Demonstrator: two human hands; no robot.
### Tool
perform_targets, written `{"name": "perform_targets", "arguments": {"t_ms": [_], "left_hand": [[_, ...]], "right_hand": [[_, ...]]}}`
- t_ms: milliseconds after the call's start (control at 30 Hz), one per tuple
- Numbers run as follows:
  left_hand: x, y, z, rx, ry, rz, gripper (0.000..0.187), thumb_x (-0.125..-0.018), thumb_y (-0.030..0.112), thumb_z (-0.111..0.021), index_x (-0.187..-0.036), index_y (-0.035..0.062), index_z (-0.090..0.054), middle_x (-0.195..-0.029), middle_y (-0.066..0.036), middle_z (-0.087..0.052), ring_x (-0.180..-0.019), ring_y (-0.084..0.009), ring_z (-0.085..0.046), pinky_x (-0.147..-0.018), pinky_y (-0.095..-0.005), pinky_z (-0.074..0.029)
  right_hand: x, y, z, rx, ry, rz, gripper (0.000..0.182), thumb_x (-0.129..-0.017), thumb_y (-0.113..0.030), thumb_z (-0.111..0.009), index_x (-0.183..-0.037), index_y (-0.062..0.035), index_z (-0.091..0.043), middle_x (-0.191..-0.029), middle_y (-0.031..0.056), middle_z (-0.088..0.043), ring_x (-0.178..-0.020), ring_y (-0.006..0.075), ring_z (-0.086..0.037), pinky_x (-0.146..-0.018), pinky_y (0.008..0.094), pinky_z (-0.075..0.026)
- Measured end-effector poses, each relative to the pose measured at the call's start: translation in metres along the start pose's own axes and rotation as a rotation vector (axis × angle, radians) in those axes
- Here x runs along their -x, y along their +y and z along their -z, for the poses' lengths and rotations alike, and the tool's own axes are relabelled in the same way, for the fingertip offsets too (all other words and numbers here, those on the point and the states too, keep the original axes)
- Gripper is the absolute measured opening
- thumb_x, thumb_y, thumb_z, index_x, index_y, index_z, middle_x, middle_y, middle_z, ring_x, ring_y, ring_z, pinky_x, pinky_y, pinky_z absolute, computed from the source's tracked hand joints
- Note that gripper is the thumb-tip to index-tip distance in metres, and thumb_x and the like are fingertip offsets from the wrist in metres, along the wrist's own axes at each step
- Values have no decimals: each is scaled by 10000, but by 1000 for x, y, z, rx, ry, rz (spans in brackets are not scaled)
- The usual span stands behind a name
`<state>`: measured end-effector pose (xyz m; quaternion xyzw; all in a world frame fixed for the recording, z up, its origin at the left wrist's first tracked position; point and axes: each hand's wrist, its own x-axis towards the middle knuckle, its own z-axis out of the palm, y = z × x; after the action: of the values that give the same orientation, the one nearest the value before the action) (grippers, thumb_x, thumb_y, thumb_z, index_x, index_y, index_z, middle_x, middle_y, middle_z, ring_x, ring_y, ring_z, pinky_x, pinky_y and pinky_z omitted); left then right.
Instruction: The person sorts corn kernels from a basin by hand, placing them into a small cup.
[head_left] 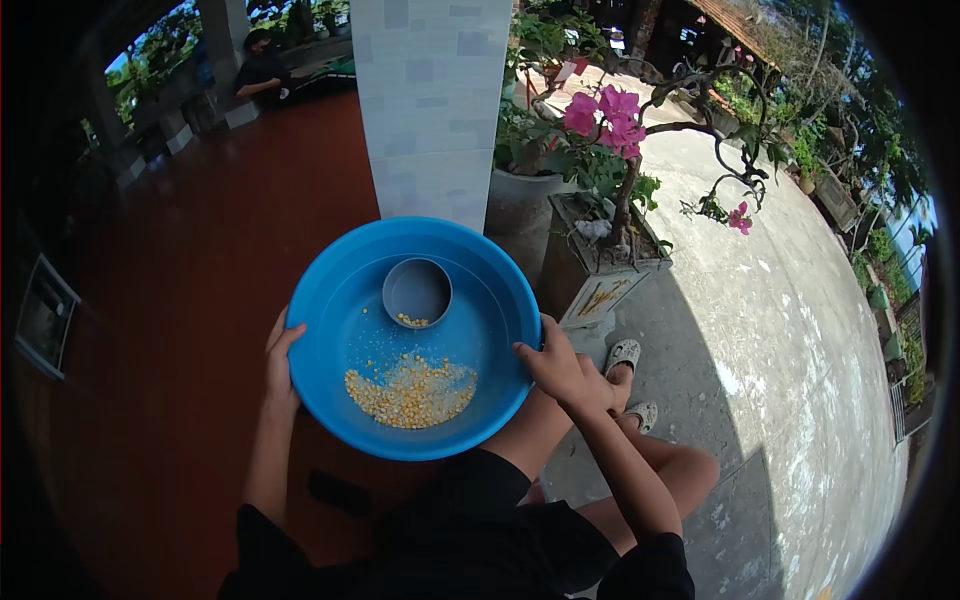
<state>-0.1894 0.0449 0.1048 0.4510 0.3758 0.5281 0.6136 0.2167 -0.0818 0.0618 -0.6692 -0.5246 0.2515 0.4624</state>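
Note:
A round blue plastic basin (325, 265) is held over my lap. My left hand (282, 352) grips its left rim, thumb on the edge and the other fingers hidden beneath. At the right rim my right hand (562, 368) is closed on it the same way. Inside, a heap of yellow and pale corn kernels (412, 392) lies toward the near side, with finer bits spread around it. A small grey metal bowl (420, 285) stands near the basin's far wall, a few kernels in its bottom.
Beyond the basin rises a tiled pillar (430, 110). A planter (595, 270) with a pink-flowered bougainvillea (612, 118) stands to its right. A dark flat object (338, 492) lies on the red floor (180, 400). Another person (262, 70) sits far back left.

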Motion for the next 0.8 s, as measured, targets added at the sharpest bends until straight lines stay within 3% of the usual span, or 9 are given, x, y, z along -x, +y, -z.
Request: {"name": "perform_targets", "arguments": {"t_ms": [67,200,433,500,567,667,767,800], "left_hand": [[-13,-43,20,-44,7,39,629,-994,131,-614,-1592,-13,-485,-1420,-190,-653,-1311,-275,-653,-1131,-412,-537],[-35,-111,58,-278,68,83,605,-1012,123,-607,-1592,-3,-494,-1432,-180,-657,-1321,-259,-652,-1133,-403,-529],[-56,-163,87,-460,119,192,544,-1068,117,-574,-1593,-3,-496,-1471,-175,-646,-1355,-264,-634,-1145,-410,-503],[-58,-170,92,-487,124,185,537,-1080,119,-572,-1598,1,-491,-1478,-178,-641,-1362,-273,-631,-1152,-422,-499],[-55,-175,91,-524,131,137,541,-1086,120,-580,-1606,5,-482,-1488,-190,-634,-1369,-288,-629,-1160,-439,-497],[-45,-152,58,-1105,287,-190,497,-1076,99,-609,-1560,16,-535,-1449,-207,-645,-1360,-339,-638,-1154,-475,-508],[-33,-139,32,-1238,-47,-359,409,-1053,76,-649,-1461,61,-628,-1425,-180,-650,-1319,-351,-661,-1138,-459,-532],[-27,-136,16,-1172,-183,-183,388,-1025,50,-677,-1411,59,-655,-1393,-170,-650,-1275,-362,-673,-1103,-456,-547]], "right_hand": [[6,16,-15,155,-28,-3,631,-936,-149,-738,-1470,80,-493,-1096,341,-740,-1063,481,-749,-953,500,-583],[1,65,-46,352,-143,-64,550,-929,-163,-744,-1372,76,-520,-1035,366,-729,-992,539,-723,-897,588,-563],[-32,90,-69,421,-257,-85,580,-915,-186,-778,-1367,84,-536,-1101,345,-731,-1030,510,-727,-911,552,-568],[-37,83,-68,534,-249,76,559,-914,-185,-785,-1346,92,-564,-1085,326,-739,-1003,489,-737,-901,524,-575],[-34,70,-71,514,-247,31,543,-927,-180,-782,-1346,106,-588,-1061,310,-731,-982,463,-743,-875,502,-579],[-29,63,-79,565,-215,31,591,-945,-158,-778,-1428,113,-569,-1124,293,-705,-933,431,-743,-811,489,-582],[-27,64,-69,735,-190,99,616,-952,-133,-772,-1476,102,-550,-1175,284,-695,-899,413,-735,-788,480,-582],[-25,66,-67,682,-199,64,619,-954,-134,-773,-1483,97,-549,-1159,278,-700,-892,404,-735,-787,477,-583]]}}
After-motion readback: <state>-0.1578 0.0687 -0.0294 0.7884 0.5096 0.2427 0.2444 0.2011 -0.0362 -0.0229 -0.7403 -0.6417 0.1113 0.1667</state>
